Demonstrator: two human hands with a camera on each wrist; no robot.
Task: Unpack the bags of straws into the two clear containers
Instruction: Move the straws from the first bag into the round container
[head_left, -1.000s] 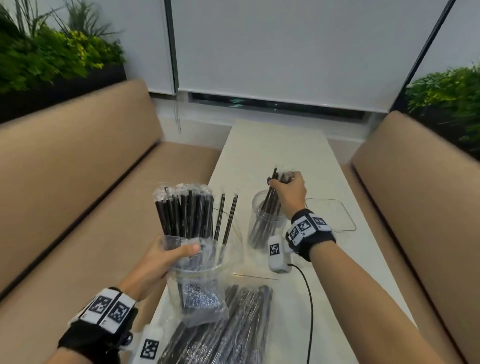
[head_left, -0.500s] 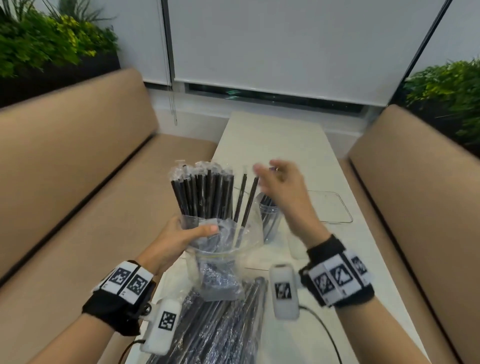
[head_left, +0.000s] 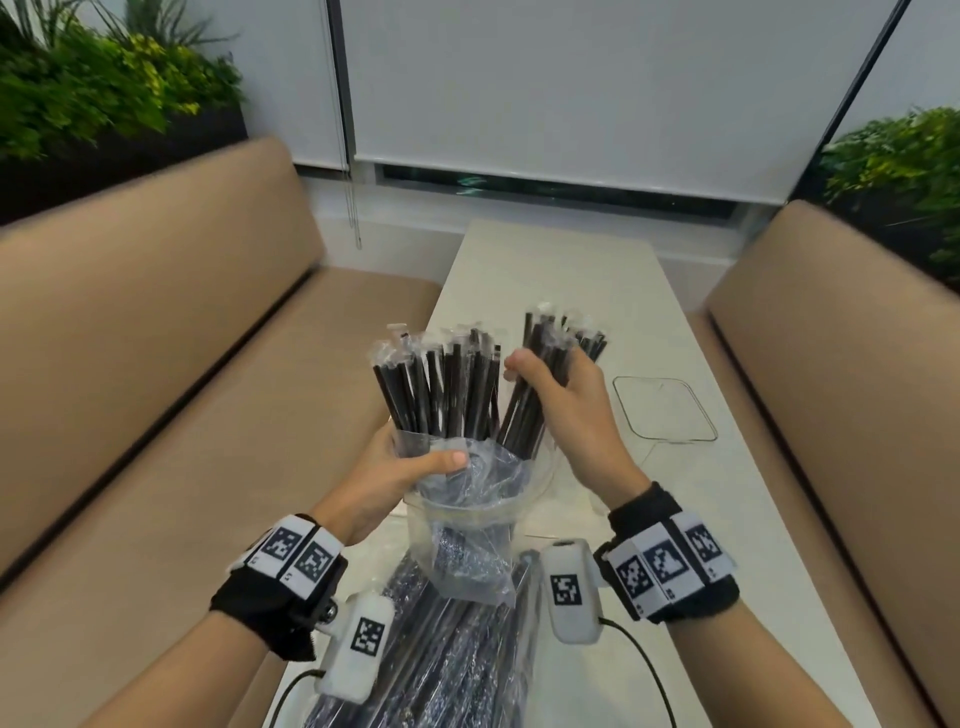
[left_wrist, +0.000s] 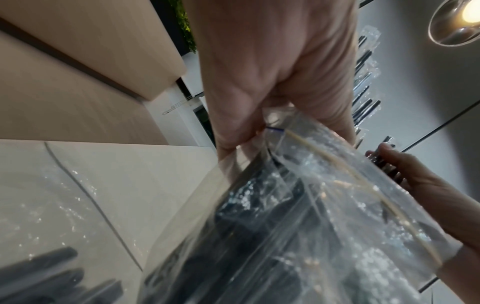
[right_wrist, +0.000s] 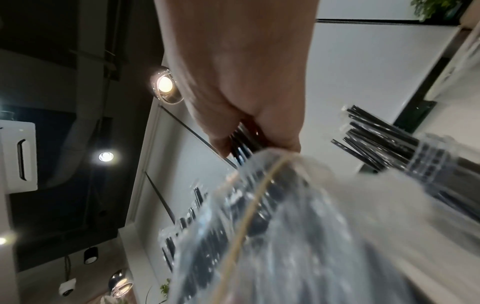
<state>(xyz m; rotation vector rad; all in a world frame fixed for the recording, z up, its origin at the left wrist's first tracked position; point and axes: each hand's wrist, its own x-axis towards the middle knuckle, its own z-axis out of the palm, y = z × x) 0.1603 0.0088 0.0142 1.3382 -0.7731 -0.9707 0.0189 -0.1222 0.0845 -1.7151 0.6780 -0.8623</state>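
A clear plastic bag (head_left: 470, 566) of black wrapped straws (head_left: 441, 384) stands in the near clear container (head_left: 431, 525). My left hand (head_left: 415, 462) pinches the bag's mouth, thumb in front; in the left wrist view the left hand (left_wrist: 246, 131) pinches the film. My right hand (head_left: 545, 384) grips a bundle of straws (head_left: 522, 410) at the bag's right side, tilted rightward. In the right wrist view my right hand (right_wrist: 249, 131) is wrapped round these straws. The second clear container (right_wrist: 428, 164), with straws in it, shows only there.
Another bag of straws (head_left: 457, 654) lies on the white table (head_left: 545, 270) in front of the container. A clear square lid (head_left: 665, 410) lies at the right. Tan benches flank the table, with plants behind them.
My right hand left the far container, came back to the bag and took hold of a bundle of straws. My left hand has kept its hold on the bag.
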